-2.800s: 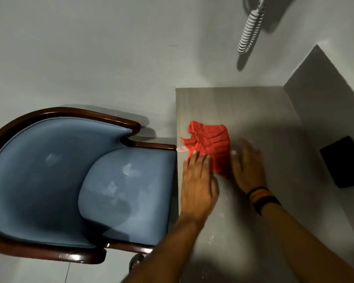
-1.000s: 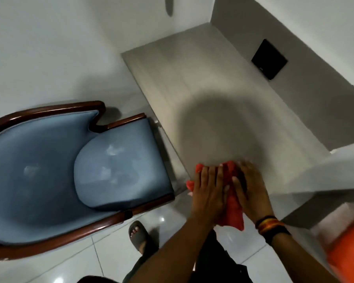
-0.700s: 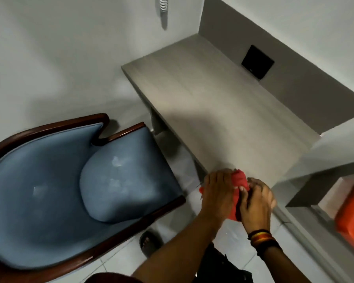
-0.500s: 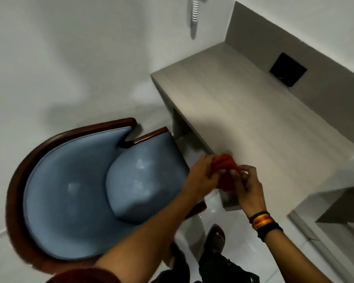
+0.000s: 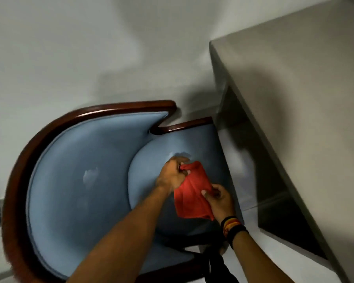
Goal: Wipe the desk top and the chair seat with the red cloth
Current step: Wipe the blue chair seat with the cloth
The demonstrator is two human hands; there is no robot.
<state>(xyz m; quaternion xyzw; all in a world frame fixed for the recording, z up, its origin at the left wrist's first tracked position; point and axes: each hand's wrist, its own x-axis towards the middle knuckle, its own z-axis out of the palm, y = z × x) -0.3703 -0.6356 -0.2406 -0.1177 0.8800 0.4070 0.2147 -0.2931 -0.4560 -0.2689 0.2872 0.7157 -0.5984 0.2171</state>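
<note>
Both of my hands hold the red cloth (image 5: 190,195) spread out just above the chair seat (image 5: 149,180), a rounded blue cushion. My left hand (image 5: 172,174) pinches the cloth's upper corner. Its right edge is gripped by my right hand (image 5: 219,199), which wears dark and striped wristbands. The cloth hangs between them in a loose sheet. The grey wood desk top (image 5: 302,94) lies to the right, bare, with nothing on it in view.
The chair has a curved blue backrest (image 5: 74,176) with a dark wooden rim (image 5: 39,135), close to the white wall. Its front right corner nearly meets the desk's side panel (image 5: 221,94). Pale tiled floor shows under the desk.
The cloth left the desk's near edge, was bunched in both hands, and is now carried left over the chair seat and opened out. My view has swung from the desk to the chair.
</note>
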